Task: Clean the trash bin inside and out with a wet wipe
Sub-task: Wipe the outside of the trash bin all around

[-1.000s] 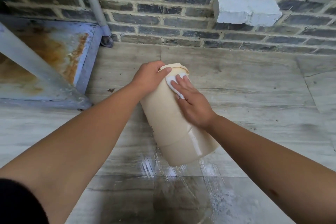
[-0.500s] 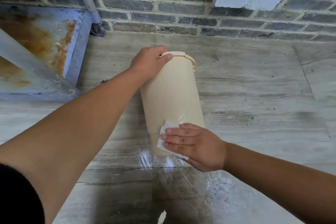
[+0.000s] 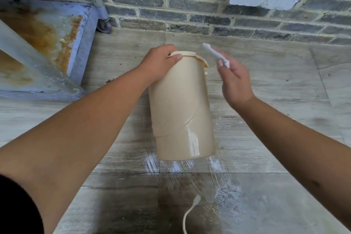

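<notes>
Trash bin, a tall beige plastic cylinder (image 3: 180,104) with a lipped rim, stands near the centre of the head view on the wet grey stone floor (image 3: 266,195), its top leaning away toward twelve o'clock and the dark brick wall (image 3: 190,5). Left hand (image 3: 161,62) sits at the rim, at eleven o'clock on the bin; its grip is clenched around the lip, thumb over the edge, steadying the tilt. Right hand (image 3: 234,80) hovers at two o'clock, just beside the bin but apart from it, its grip pinched on a white wet wipe (image 3: 215,54) that sticks up from the fingers toward the wall. A wet sheen shows low on the bin's wall at five o'clock. A thin white cord (image 3: 190,213) trails at six o'clock, and a rusty blue metal panel (image 3: 47,34) lies at nine.

Judging by this, the outside wipe is in hand, with the wipe lifted between strokes. The next move likely calls for pressing the wipe flat to the wall near the rim, or reaching inside, while the left hand holds the bin against the push.
</notes>
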Available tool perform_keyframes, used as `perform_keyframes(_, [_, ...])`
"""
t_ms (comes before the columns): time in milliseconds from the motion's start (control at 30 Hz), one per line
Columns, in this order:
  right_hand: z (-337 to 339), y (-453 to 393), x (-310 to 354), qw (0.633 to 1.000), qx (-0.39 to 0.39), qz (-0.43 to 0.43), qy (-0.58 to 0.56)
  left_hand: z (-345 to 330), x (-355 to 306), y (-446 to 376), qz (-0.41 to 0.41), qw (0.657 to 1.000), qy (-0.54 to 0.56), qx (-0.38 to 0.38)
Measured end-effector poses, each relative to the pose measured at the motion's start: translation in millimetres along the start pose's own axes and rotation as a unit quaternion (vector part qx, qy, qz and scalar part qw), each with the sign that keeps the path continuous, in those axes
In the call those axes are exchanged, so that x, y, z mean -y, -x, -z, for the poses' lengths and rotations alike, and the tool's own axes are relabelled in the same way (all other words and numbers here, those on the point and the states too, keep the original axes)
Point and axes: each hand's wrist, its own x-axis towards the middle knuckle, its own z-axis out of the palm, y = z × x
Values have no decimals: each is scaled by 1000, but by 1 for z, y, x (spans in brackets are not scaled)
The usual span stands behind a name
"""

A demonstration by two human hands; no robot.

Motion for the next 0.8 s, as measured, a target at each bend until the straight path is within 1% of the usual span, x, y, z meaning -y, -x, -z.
perform_keyframes(67, [-17,0,-11,997,64,-9,41,-1,-1,-1,-2,1000,-1,1])
perform_keyframes(100, [-27,2,-15,993,95,0,69,-1,-2,-1,-2,1000,-2,3])
perform_keyframes(133, [-36,4,-20,986,127,28,104,-1,-3,-2,-2,1000,-4,6])
perform_keyframes(167, [-42,5,-23,973,163,73,148,-1,-4,-3,-2,1000,-4,9])
perform_keyframes(200, [-46,8,-23,950,203,129,200,-1,-5,-4,-1,1000,-4,12])
perform_keyframes(267, [-51,15,-18,889,266,232,290,0,-5,-4,1,1000,-3,16])
perform_keyframes(333, [-53,27,-12,843,306,294,330,0,-3,-5,8,1000,-3,23])
perform_keyframes(400, [-56,42,-10,817,334,328,336,0,-1,-6,12,999,-2,33])
perform_keyframes(533, [-53,73,-11,799,392,338,306,-2,-4,-6,-1,999,-11,47])
perform_keyframes(667, [-51,109,-13,760,470,334,300,-1,-8,-6,-3,999,-27,45])
perform_keyframes(800, [-46,115,-10,765,481,310,295,-2,-16,-5,-15,998,-23,53])
